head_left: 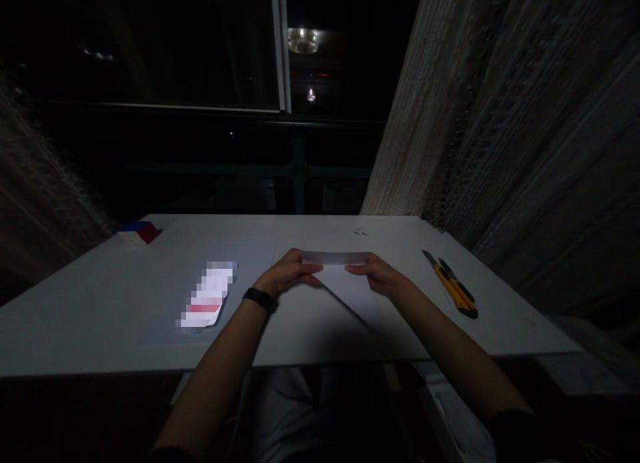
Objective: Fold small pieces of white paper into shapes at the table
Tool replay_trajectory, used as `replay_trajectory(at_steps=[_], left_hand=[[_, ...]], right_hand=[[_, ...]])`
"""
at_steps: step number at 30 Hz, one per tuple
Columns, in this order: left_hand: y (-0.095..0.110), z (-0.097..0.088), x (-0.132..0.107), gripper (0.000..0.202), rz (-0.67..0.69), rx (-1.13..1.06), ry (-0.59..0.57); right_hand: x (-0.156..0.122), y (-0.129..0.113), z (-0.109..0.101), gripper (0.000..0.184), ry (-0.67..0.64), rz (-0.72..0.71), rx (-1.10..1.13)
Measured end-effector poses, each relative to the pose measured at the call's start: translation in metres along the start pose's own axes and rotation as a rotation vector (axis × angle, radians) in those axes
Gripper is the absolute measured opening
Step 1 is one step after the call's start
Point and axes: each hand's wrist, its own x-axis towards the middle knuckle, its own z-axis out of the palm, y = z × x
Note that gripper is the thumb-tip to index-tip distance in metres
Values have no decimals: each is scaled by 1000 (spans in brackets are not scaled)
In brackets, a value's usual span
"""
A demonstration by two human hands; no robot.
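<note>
A white sheet of paper (350, 291) is held between my two hands above the table, its far edge folded over into a strip. My left hand (290, 271), with a dark band on the wrist, pinches the paper's left side, thumb on top. On the opposite side my right hand (376, 273) grips the fold in the same way, its thumb pointing inward. Both thumbs lie near the crease. The fingers under the paper are partly hidden. The sheet's lower part tapers toward me and casts a shadow on the table.
A lit phone (207, 296), its screen blurred, lies on a pale sheet (257, 256) at left. A puzzle cube (139, 233) sits at the far left corner. To the right are a yellow box cutter (453, 286) and a dark pen (457, 281). Curtains (420, 103) hang beyond the white table (100, 316).
</note>
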Motion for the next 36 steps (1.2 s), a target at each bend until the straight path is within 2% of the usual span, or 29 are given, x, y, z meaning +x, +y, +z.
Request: replay_trajectory(at_steps=[6,14,24,29,32,34,36], left_hand=[[2,-2,-2,29,-17,-20,-30],[5,-3,1,19,30,-35,87],[4,-4,-1,16,-40,-88,14],[5,-7,0,28,-45,-166,-26],[6,-4,1,32,-8,-240,-15],[6,2,2,32,2,-279,0],[5,9,3,37,8,-271,5]], right_hand=[[-3,-5,-7,31,-32,70,57],[-3,-7,-10,31,18,53,83],[-5,-8,-9,38,-5,41,86],[-4,-11,-12,33,-8,65,51],[1,-6,-8,32,90,-15,-16],[6,0,-1,31,253,-173,-121],[8,7,9,35,409,-356,-315]])
